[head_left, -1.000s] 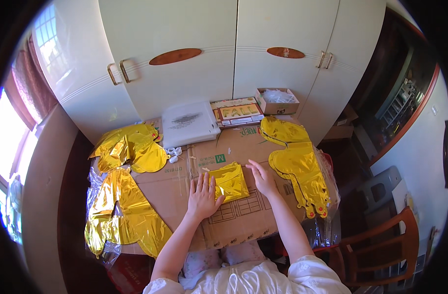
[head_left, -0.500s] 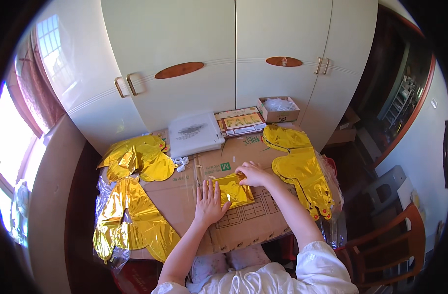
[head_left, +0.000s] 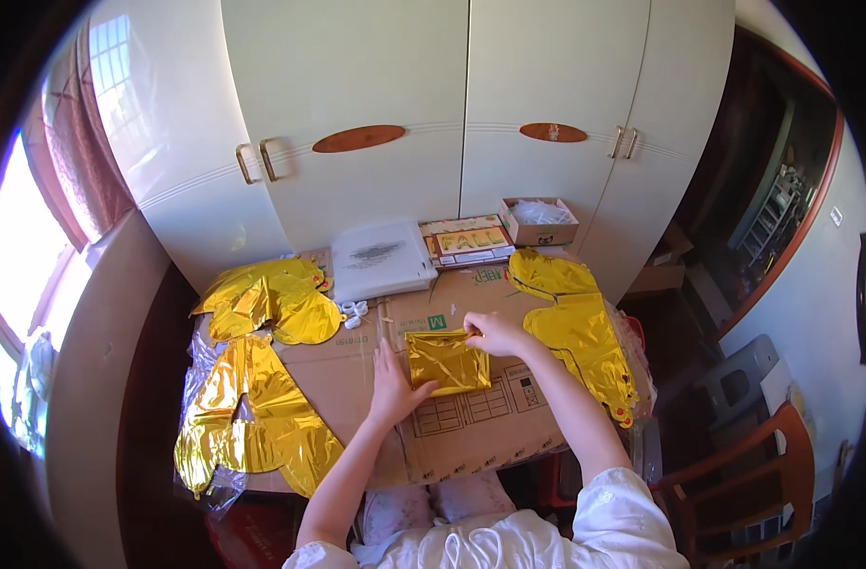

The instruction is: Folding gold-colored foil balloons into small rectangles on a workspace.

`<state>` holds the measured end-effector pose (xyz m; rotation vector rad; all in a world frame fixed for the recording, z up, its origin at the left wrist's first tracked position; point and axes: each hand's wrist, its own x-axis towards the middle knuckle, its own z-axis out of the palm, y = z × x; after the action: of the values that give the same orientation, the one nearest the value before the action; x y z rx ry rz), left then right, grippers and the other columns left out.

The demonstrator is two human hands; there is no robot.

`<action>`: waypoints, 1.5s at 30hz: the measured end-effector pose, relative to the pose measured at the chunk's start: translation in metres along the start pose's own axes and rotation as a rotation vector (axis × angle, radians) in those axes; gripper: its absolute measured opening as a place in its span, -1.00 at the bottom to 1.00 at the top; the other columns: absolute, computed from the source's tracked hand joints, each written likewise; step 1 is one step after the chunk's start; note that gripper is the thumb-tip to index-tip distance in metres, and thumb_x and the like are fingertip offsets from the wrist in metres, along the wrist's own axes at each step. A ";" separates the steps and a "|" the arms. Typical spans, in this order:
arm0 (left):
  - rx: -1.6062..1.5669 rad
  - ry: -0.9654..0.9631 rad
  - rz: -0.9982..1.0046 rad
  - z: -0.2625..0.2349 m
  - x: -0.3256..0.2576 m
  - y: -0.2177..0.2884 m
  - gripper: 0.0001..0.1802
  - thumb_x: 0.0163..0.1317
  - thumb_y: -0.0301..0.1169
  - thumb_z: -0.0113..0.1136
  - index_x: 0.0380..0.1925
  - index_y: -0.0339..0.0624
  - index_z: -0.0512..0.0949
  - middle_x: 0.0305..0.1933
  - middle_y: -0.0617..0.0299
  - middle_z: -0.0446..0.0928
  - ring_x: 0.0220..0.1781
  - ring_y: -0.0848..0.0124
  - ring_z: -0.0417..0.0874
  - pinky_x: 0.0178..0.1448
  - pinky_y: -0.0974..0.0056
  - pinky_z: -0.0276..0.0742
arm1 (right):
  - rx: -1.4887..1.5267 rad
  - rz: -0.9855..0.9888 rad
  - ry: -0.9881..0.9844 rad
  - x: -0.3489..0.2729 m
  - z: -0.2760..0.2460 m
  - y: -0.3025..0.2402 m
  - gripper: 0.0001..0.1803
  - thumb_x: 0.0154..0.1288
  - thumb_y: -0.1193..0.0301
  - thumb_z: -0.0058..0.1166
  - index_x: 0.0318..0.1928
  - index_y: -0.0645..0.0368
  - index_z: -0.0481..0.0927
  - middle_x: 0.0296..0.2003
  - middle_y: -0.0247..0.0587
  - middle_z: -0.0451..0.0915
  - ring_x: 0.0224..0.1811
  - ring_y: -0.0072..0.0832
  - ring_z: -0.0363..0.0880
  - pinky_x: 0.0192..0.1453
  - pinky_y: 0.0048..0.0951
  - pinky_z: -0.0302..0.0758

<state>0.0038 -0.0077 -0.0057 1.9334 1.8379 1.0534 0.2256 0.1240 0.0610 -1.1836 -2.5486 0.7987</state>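
A flat gold foil balloon (head_left: 449, 365), folded into a small rectangle, lies on the cardboard in front of me. My left hand (head_left: 393, 387) rests along its left edge, fingers stretched out and thumb touching the lower left corner. At the upper right corner, my right hand (head_left: 494, 335) has its fingers pinched on the foil. On the left are two piles of unfolded gold foil balloons, one farther back (head_left: 267, 302) and one nearer (head_left: 248, 417). More gold foil balloons (head_left: 580, 332) lie spread out on the right.
Cardboard (head_left: 357, 375) covers the table. Along its back stand a stack of white plastic bags (head_left: 381, 261), a printed card pack (head_left: 468, 243) and a small box of clear plastic pieces (head_left: 540, 228). White ribbon rolls (head_left: 354, 313) sit nearby. A wooden chair (head_left: 765, 484) stands at right.
My left hand has slid off the foil's top to its left edge, uncovering more of the folded rectangle. My right hand has moved slightly right, still at the upper right corner.
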 end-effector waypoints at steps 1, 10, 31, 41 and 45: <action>-0.074 -0.047 -0.022 -0.010 0.000 0.003 0.22 -0.09 -0.09 0.46 0.38 -0.44 -0.11 0.44 -0.34 -0.04 0.50 -0.21 -0.08 0.52 -0.04 -0.06 | -0.008 -0.068 0.107 -0.013 -0.001 -0.005 -0.79 0.17 0.39 0.19 -0.23 0.15 0.46 -0.30 -0.11 0.62 -0.24 -0.13 0.61 -0.15 -0.23 0.52; 0.181 -0.301 0.344 -0.032 -0.025 -0.002 -0.35 0.01 -0.45 0.24 0.21 0.02 0.42 0.42 0.03 0.19 0.47 -0.10 0.09 0.44 -0.02 0.17 | -0.340 -0.507 0.547 -0.139 0.053 -0.039 -0.94 0.17 0.44 0.06 -0.33 0.10 0.57 -0.23 -0.33 0.67 -0.12 -0.37 0.66 0.03 -0.27 0.56; 0.048 -0.251 0.022 -0.023 -0.035 0.004 -0.56 -0.01 -0.09 0.36 -0.23 -0.17 0.60 -0.16 0.05 0.47 0.00 0.06 0.42 0.14 0.09 0.34 | -0.109 -0.062 0.388 -0.171 0.091 -0.027 -0.17 -0.03 0.22 0.36 0.25 0.15 0.26 0.28 0.03 0.25 0.37 -0.01 0.15 0.41 -0.08 0.15; 0.012 -0.421 -0.027 -0.032 -0.049 0.022 -0.51 -0.09 -0.10 0.43 -0.24 -0.20 0.59 -0.14 0.04 0.47 0.01 0.05 0.40 0.11 0.03 0.33 | -0.069 0.027 0.343 -0.168 0.093 -0.025 -0.02 -0.11 0.17 0.43 0.31 0.14 0.19 0.17 0.01 0.34 0.30 -0.04 0.20 0.37 -0.04 0.10; 0.315 -0.052 0.006 -0.033 -0.064 0.051 -0.28 -0.13 -0.21 0.46 0.06 -0.24 0.42 0.00 -0.07 0.41 0.10 -0.02 0.37 0.17 0.02 0.32 | -0.094 0.034 0.303 -0.167 0.091 -0.023 -0.02 -0.11 0.13 0.42 0.31 0.11 0.20 0.19 -0.08 0.34 0.30 -0.09 0.19 0.35 -0.04 0.11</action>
<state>0.0247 -0.0855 0.0301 2.1143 2.0718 0.7417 0.2820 -0.0495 0.0030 -1.2711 -2.3434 0.4676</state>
